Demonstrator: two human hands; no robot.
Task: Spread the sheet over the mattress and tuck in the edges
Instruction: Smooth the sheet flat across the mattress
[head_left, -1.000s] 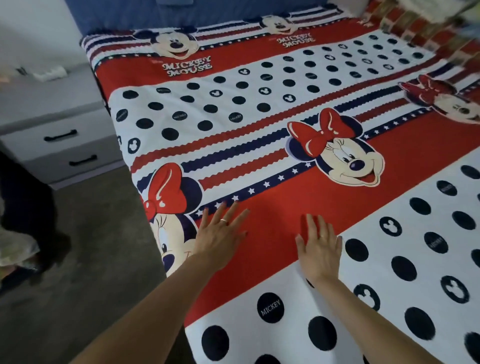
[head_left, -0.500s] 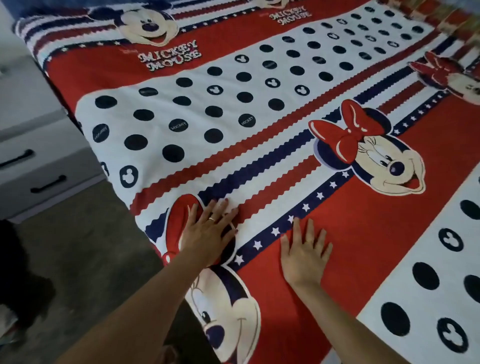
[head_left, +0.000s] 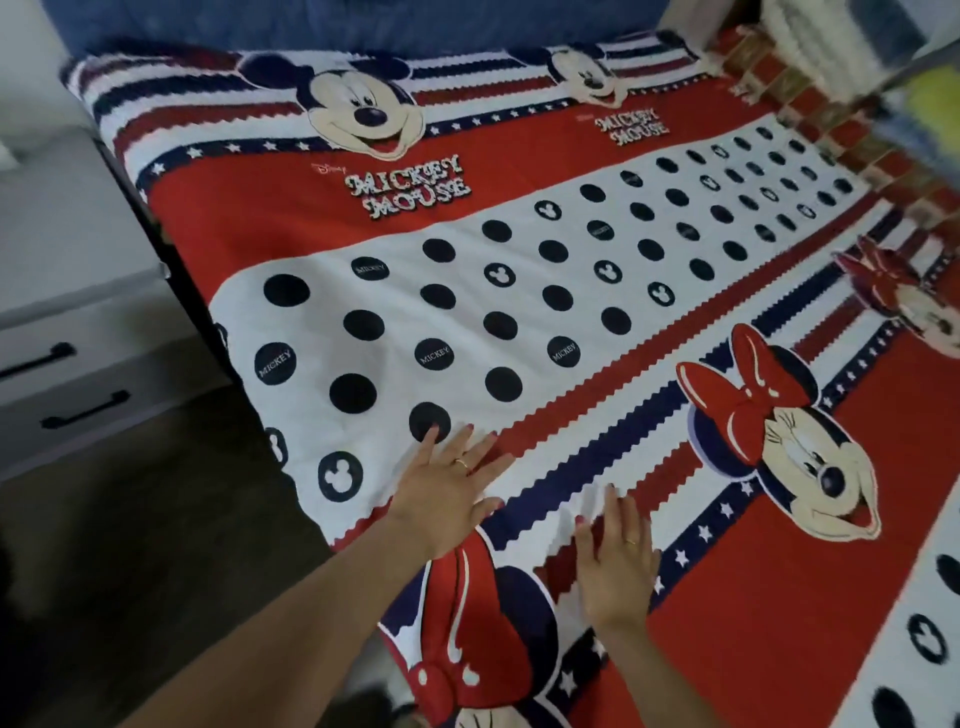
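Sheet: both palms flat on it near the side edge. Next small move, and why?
Probably sweep both palms on toward the headboard end: the left hand and right hand lie flat and open on the sheet, which looks smooth ahead. Whether the side edge is tucked cannot be told.

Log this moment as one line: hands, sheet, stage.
left hand: flat, fingers spread on sheet | right hand: flat on sheet | sheet: spread over bed | stage: smoothing near left edge

"Disney MICKEY MOUSE" and "MICKEY" dots on the sheet (head_left: 519, 208)
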